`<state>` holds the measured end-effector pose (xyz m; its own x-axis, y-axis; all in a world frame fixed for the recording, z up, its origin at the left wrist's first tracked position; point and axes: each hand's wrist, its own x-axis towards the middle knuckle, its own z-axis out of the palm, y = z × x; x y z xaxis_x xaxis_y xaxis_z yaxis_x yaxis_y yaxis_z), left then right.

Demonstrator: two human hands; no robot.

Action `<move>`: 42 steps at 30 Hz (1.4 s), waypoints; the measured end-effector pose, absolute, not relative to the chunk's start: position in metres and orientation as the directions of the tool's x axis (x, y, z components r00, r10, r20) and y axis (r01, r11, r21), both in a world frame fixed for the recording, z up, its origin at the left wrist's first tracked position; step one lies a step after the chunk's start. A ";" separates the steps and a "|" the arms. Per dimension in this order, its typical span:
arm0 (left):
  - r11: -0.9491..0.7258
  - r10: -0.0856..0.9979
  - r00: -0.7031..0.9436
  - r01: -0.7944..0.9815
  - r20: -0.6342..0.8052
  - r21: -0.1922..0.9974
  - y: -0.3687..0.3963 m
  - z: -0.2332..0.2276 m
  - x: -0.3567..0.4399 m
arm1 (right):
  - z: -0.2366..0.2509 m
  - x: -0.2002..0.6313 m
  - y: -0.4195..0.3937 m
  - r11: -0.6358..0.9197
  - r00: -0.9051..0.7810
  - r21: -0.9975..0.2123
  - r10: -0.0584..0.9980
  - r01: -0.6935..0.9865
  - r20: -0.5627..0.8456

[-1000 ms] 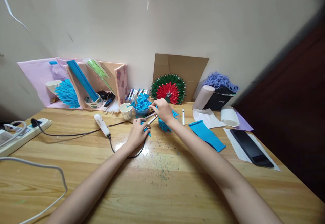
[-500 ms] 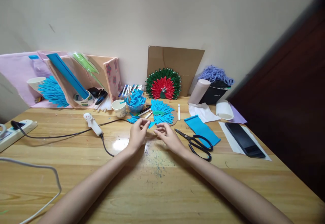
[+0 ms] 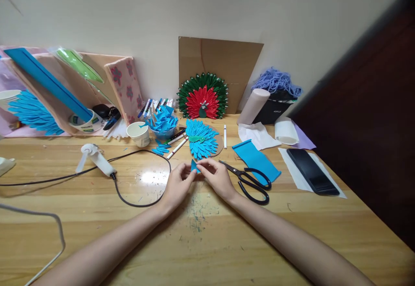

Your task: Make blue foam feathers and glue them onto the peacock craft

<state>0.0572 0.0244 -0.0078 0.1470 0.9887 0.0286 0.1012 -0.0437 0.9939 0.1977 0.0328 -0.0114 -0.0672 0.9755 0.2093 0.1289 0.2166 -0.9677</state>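
A small pointed piece of blue paper (image 3: 194,165) stands between my hands, low over the table. My left hand (image 3: 179,185) pinches it from the left with thumb and fingers. The fingertips of my right hand (image 3: 218,177) are closed on its right side. Just beyond lies a fan of blue folded petals (image 3: 201,141) with a green strip, on a round brown card. Black-handled scissors (image 3: 248,182) rest close to my right hand, partly over a blue paper strip (image 3: 257,160).
A glue gun (image 3: 100,160) lies at left, its cord (image 3: 142,205) looping near my left hand. Behind are a paper cup (image 3: 138,135), a bowl of blue pieces (image 3: 164,124) and a red-green peacock craft (image 3: 203,100). A phone (image 3: 311,171) lies at right.
My hands have come closer together, and the right fingers now touch the blue paper piece, which points upward. The camera view has shifted, bringing the desk items nearer.
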 end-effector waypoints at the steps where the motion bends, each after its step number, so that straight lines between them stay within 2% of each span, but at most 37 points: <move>1: -0.043 0.988 0.155 0.117 0.025 0.992 0.024 -0.007 0.057 | -0.011 0.199 0.033 0.251 -0.090 -0.955 0.967 0.157 0.239; 6: -0.002 0.987 0.158 0.151 -0.022 0.989 0.025 -0.007 0.056 | -0.009 0.206 0.036 0.384 -0.197 -0.888 0.919 0.253 0.342; 11: 0.021 0.993 0.116 0.133 -0.036 0.991 0.026 -0.011 0.056 | -0.011 0.206 0.035 0.317 -0.161 -0.915 0.945 0.248 0.284; 14: 0.040 0.989 0.136 0.126 -0.057 0.991 0.025 -0.009 0.056 | -0.011 0.205 0.033 0.328 -0.148 -0.906 0.943 0.268 0.298; 25: 0.005 0.991 0.132 0.105 -0.019 0.994 0.026 -0.011 0.056 | -0.004 0.207 0.030 0.542 -0.232 -0.725 0.840 0.424 0.491; 33: 0.047 0.988 0.145 0.034 -0.052 0.998 0.027 -0.009 0.055 | -0.004 0.207 0.029 0.602 -0.262 -0.664 0.796 0.444 0.546; 42: 0.028 0.994 0.108 0.041 -0.032 0.999 0.029 -0.013 0.053 | -0.006 0.207 0.029 0.603 -0.272 -0.675 0.796 0.425 0.540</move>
